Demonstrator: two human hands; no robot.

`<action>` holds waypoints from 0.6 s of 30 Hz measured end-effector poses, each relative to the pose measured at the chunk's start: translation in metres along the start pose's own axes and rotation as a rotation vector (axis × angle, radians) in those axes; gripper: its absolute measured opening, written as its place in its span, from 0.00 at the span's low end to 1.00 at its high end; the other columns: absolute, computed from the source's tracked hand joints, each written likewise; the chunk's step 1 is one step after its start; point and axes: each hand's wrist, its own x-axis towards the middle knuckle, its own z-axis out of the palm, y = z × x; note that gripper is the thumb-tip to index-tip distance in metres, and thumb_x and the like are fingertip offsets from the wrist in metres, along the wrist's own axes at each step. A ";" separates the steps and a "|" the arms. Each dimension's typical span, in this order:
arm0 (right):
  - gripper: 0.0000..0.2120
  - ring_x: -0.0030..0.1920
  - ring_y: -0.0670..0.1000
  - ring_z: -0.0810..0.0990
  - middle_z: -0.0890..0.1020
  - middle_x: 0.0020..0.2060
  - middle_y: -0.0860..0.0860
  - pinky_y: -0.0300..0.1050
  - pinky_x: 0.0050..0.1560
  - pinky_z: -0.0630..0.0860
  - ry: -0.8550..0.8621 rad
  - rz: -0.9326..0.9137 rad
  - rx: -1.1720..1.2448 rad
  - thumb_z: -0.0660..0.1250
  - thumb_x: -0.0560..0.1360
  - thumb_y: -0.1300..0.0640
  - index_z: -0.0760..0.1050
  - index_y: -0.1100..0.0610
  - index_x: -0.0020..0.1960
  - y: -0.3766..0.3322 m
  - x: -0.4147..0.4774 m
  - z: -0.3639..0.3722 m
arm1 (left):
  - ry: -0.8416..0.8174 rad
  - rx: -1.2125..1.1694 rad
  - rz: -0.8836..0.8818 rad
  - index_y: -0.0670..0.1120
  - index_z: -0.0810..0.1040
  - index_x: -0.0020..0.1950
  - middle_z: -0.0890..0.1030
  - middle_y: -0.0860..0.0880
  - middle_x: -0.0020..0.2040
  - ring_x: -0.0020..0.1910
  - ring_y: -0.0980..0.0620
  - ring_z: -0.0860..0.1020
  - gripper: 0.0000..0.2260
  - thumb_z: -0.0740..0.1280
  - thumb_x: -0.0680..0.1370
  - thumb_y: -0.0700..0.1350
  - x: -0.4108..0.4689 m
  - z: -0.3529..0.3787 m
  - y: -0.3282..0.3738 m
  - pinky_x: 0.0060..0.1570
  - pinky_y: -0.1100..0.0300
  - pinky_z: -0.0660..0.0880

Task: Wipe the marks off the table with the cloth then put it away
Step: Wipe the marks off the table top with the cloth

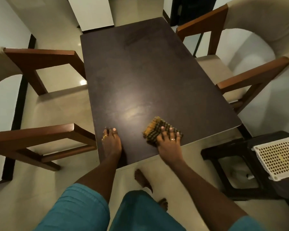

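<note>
cloth [158, 130] half under right hand [169, 144]

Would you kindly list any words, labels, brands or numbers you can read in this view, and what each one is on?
None: no readable text shows anywhere.
The table, the checked cloth and the white perforated basket carry no visible lettering.
The rings on both hands are too small to show any marking.

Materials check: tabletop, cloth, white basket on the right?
Table: dark brown, likely laminate or stained wood, semi-matte; it throws a soft, diffuse glare. Cloth: woven fabric, yellow-and-dark check, with a frayed-looking edge. Basket: white moulded plastic, judging by its even grid of holes.
</note>
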 end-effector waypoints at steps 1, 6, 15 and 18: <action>0.16 0.56 0.69 0.79 0.81 0.57 0.60 0.72 0.52 0.72 0.002 0.053 0.005 0.61 0.67 0.55 0.75 0.56 0.53 0.017 0.005 -0.004 | -0.022 0.006 0.025 0.44 0.57 0.75 0.64 0.42 0.73 0.72 0.41 0.62 0.24 0.52 0.82 0.53 0.000 0.007 0.005 0.71 0.43 0.59; 0.17 0.75 0.67 0.53 0.57 0.76 0.58 0.67 0.71 0.50 0.070 0.368 0.040 0.51 0.81 0.54 0.64 0.56 0.68 0.108 0.032 -0.025 | -0.066 0.027 0.105 0.44 0.58 0.74 0.63 0.44 0.74 0.74 0.43 0.60 0.22 0.52 0.82 0.51 0.005 0.038 0.022 0.73 0.45 0.56; 0.15 0.74 0.69 0.49 0.54 0.76 0.59 0.72 0.69 0.44 0.153 0.547 0.193 0.51 0.82 0.54 0.66 0.60 0.64 0.105 0.077 -0.038 | 0.119 -0.022 0.012 0.44 0.61 0.73 0.65 0.43 0.73 0.73 0.41 0.61 0.22 0.50 0.82 0.52 0.048 0.016 0.015 0.72 0.42 0.58; 0.15 0.69 0.73 0.62 0.67 0.71 0.64 0.77 0.63 0.55 0.170 0.399 0.122 0.54 0.79 0.55 0.72 0.62 0.59 0.071 0.095 -0.035 | 0.167 -0.062 -0.020 0.44 0.62 0.73 0.67 0.42 0.72 0.71 0.42 0.65 0.22 0.50 0.82 0.53 0.061 0.011 0.016 0.70 0.43 0.62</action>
